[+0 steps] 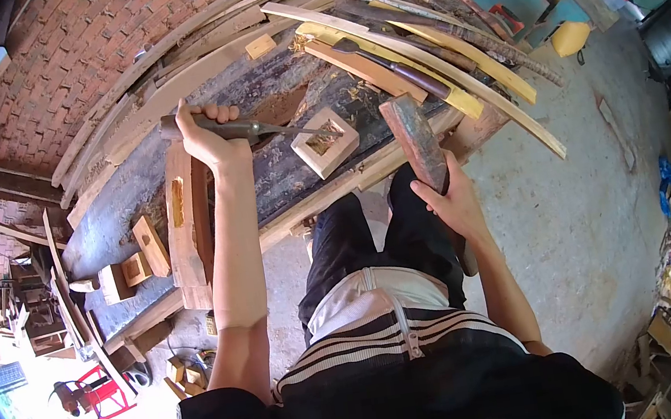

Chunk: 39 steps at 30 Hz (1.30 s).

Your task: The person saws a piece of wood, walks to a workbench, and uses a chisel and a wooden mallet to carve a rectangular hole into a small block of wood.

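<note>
My left hand (pixel 213 135) is closed round the dark handle of a chisel (pixel 261 128). The chisel's thin blade slants to the right, its tip at the hollow of a squarish wooden block (pixel 322 160). Wood chips lie in that hollow. In my right hand (pixel 451 198) is a worn, reddish-brown mallet (pixel 415 140), its long rectangular head angled up and apart from the chisel. My fingers hide part of the mallet where I grip it.
The dark workbench (pixel 281 184) carries a mortised beam (pixel 187 220), small wooden blocks (pixel 136 268) and a second chisel (pixel 411 72) on a yellow strip. Long curved boards (pixel 192 88) line the brick wall (pixel 79 65). A red stool (pixel 105 392) stands at lower left.
</note>
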Each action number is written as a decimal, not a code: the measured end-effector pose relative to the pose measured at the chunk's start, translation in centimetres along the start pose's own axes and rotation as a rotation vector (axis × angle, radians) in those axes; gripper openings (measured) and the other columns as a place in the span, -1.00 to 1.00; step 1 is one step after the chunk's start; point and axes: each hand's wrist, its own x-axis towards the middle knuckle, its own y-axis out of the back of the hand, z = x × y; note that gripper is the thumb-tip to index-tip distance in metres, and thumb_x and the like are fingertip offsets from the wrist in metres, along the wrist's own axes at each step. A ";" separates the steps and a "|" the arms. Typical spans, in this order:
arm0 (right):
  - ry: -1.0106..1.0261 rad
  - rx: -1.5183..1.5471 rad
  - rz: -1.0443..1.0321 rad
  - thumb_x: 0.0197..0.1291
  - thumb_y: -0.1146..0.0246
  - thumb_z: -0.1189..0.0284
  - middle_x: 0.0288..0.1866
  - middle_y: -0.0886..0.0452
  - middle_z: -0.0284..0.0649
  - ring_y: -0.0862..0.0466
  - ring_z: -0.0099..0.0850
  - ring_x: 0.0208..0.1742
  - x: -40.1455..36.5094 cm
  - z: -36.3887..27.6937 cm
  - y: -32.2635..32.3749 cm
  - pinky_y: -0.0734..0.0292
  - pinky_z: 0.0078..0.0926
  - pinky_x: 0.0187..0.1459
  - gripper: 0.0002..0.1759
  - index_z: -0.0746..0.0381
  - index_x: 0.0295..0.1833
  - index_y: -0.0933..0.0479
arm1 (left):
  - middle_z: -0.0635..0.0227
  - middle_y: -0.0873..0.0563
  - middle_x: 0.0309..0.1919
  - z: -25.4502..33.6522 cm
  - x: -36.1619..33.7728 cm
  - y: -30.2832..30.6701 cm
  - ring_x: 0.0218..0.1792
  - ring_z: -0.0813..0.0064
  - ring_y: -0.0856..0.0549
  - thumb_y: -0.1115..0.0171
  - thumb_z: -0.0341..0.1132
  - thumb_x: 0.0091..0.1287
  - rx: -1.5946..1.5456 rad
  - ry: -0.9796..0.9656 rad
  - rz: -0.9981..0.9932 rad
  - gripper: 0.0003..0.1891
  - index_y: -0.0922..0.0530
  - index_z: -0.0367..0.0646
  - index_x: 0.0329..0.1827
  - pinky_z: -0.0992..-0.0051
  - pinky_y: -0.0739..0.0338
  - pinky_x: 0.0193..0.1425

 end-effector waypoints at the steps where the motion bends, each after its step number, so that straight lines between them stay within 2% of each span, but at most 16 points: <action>1: 0.056 -0.044 0.008 0.14 -0.45 0.31 -0.23 -0.68 -0.05 -0.69 -0.32 -0.43 0.2 0.5 -0.2 -0.59 -0.34 -0.32 -0.35 0.32 0.27 -0.37 | 0.46 -0.34 -0.58 0.2 0.0 -0.6 -0.54 0.54 -0.35 -0.15 -0.15 0.43 -0.031 0.008 0.033 -0.70 -0.31 -0.04 -0.42 0.46 -0.37 -0.38; 2: 0.112 -0.088 0.017 0.14 -0.45 0.31 -0.23 -0.68 -0.05 -0.69 -0.32 -0.44 0.4 0.8 -0.3 -0.59 -0.34 -0.31 -0.35 0.33 0.27 -0.37 | 0.46 -0.34 -0.58 0.4 0.4 -0.3 -0.54 0.54 -0.35 -0.15 -0.15 0.43 -0.034 0.011 0.029 -0.70 -0.31 -0.04 -0.42 0.46 -0.37 -0.38; 3: 0.114 -0.087 0.023 0.14 -0.45 0.31 -0.23 -0.68 -0.05 -0.69 -0.32 -0.44 0.4 0.8 -0.3 -0.59 -0.34 -0.31 -0.35 0.33 0.27 -0.37 | 0.47 -0.34 -0.58 0.8 1.2 0.7 -0.54 0.54 -0.37 -0.09 -0.13 0.46 -0.203 0.128 0.031 -0.69 -0.31 -0.05 -0.41 0.45 -0.40 -0.38; 5: 0.113 -0.055 0.022 0.13 -0.45 0.29 -0.15 -0.68 0.02 -0.73 -0.18 -0.27 0.3 0.6 -0.4 -0.60 -0.27 -0.18 -0.34 0.35 0.26 -0.37 | 0.48 -0.35 -0.60 1.3 2.4 2.2 -0.55 0.54 -0.42 0.04 -0.10 0.51 -0.431 0.345 0.068 -0.66 -0.31 -0.08 -0.42 0.46 -0.48 -0.37; 6: 0.118 -0.049 0.029 0.13 -0.45 0.29 -0.15 -0.68 0.02 -0.73 -0.18 -0.27 0.2 -0.2 -0.4 -0.60 -0.27 -0.18 -0.34 0.35 0.26 -0.37 | 0.48 -0.35 -0.60 1.4 2.4 2.5 -0.55 0.54 -0.42 0.04 -0.10 0.51 -0.429 0.346 0.058 -0.66 -0.31 -0.08 -0.42 0.46 -0.48 -0.37; 8: -0.080 0.093 -0.058 0.13 -0.45 0.30 -0.11 -0.68 0.06 -0.73 -0.13 -0.21 -0.4 -2.3 0.1 -0.60 -0.25 -0.13 -0.34 0.36 0.27 -0.37 | 0.47 -0.35 -0.61 1.8 2.1 3.0 -0.55 0.54 -0.41 0.06 -0.10 0.52 -0.539 0.490 0.123 -0.66 -0.32 -0.10 -0.41 0.46 -0.48 -0.37; 12: -0.018 0.072 -0.039 0.15 -0.44 0.33 -0.16 -0.68 0.03 -0.73 -0.20 -0.28 -0.1 -0.7 -0.2 -0.61 -0.29 -0.21 -0.35 0.36 0.26 -0.37 | 0.46 -0.39 -0.61 2.1 1.0 3.4 -0.52 0.48 -0.45 -0.06 -0.18 0.47 -0.581 0.603 0.152 -0.68 -0.33 -0.10 -0.46 0.43 -0.53 -0.32; 14: 0.138 -0.043 0.014 0.16 -0.43 0.36 -0.25 -0.67 -0.04 -0.68 -0.40 -0.46 0.1 0.9 -0.4 -0.57 -0.42 -0.39 -0.38 0.37 0.26 -0.37 | 0.46 -0.42 -0.60 1.9 0.4 3.2 -0.51 0.48 -0.47 -0.12 -0.22 0.43 -0.586 0.599 0.143 -0.69 -0.33 -0.09 -0.48 0.43 -0.54 -0.31; 15: 0.136 -0.043 0.017 0.16 -0.43 0.36 -0.25 -0.67 -0.04 -0.68 -0.40 -0.46 0.0 0.3 -0.3 -0.57 -0.42 -0.39 -0.38 0.37 0.26 -0.37 | 0.46 -0.42 -0.60 2.0 0.1 3.0 -0.51 0.48 -0.48 -0.13 -0.23 0.43 -0.567 0.610 0.147 -0.69 -0.33 -0.09 -0.48 0.44 -0.54 -0.32; 20: -0.039 0.318 -0.098 0.18 -0.42 0.46 -0.28 -0.65 -0.20 -0.66 -0.46 -0.37 -0.4 -3.3 0.6 -0.57 -0.49 -0.30 -0.46 0.35 0.23 -0.40 | 0.48 -0.43 -0.60 1.7 -0.5 2.4 -0.51 0.50 -0.48 -0.15 -0.24 0.42 -0.517 0.598 0.149 -0.72 -0.35 -0.10 -0.45 0.45 -0.53 -0.33; 23: 0.059 0.580 -0.093 0.18 -0.41 0.53 -0.25 -0.64 -0.28 -0.66 -0.49 -0.27 0.2 -5.8 1.0 -0.58 -0.49 -0.19 -0.52 0.30 0.18 -0.42 | 0.48 -0.41 -0.59 1.3 -1.0 1.6 -0.52 0.56 -0.46 -0.07 -0.22 0.49 -0.469 0.471 0.082 -0.75 -0.37 -0.10 -0.37 0.47 -0.51 -0.35; 26: 0.205 0.653 -0.034 0.08 -0.40 0.60 -0.19 -0.62 -0.22 -0.67 -0.43 -0.16 0.9 -8.3 0.8 -0.58 -0.45 -0.14 -0.43 0.23 0.21 -0.36 | 0.47 -0.40 -0.58 1.6 -2.5 -0.3 -0.52 0.56 -0.45 -0.03 -0.20 0.52 -0.455 0.445 0.048 -0.73 -0.36 -0.10 -0.36 0.47 -0.49 -0.35; 27: 0.232 0.707 -0.065 0.07 -0.38 0.64 -0.13 -0.62 -0.19 -0.66 -0.38 -0.03 1.0 -8.8 0.9 -0.55 -0.36 0.01 -0.41 0.21 0.22 -0.35 | 0.46 -0.40 -0.57 1.7 -2.8 -0.7 -0.52 0.56 -0.45 -0.04 -0.18 0.52 -0.457 0.453 0.052 -0.73 -0.36 -0.10 -0.35 0.47 -0.48 -0.35; 30: 0.292 0.761 -0.076 0.06 -0.37 0.65 -0.14 -0.62 -0.19 -0.66 -0.39 -0.03 1.0 -10.1 0.7 -0.54 -0.36 0.05 -0.41 0.19 0.22 -0.37 | 0.46 -0.40 -0.57 1.7 -3.9 -2.0 -0.52 0.56 -0.44 -0.05 -0.18 0.53 -0.451 0.427 0.044 -0.73 -0.36 -0.10 -0.34 0.46 -0.47 -0.35; 35: 0.228 0.740 -0.065 0.03 -0.40 0.62 -0.15 -0.62 -0.20 -0.66 -0.42 -0.05 0.5 -10.6 0.8 -0.56 -0.35 0.03 -0.42 0.18 0.20 -0.40 | 0.45 -0.41 -0.58 1.5 -4.7 -2.8 -0.53 0.56 -0.44 -0.07 -0.20 0.53 -0.457 0.428 0.012 -0.74 -0.36 -0.10 -0.34 0.46 -0.47 -0.36; 39: 0.173 0.912 -0.115 0.02 -0.43 0.57 -0.19 -0.59 -0.22 -0.62 -0.43 -0.16 0.4 -10.1 0.9 -0.55 -0.39 -0.08 -0.37 0.19 0.24 -0.36 | 0.45 -0.41 -0.59 1.4 -5.5 -3.4 -0.53 0.56 -0.44 -0.08 -0.21 0.53 -0.426 0.400 0.001 -0.75 -0.38 -0.10 -0.33 0.46 -0.46 -0.36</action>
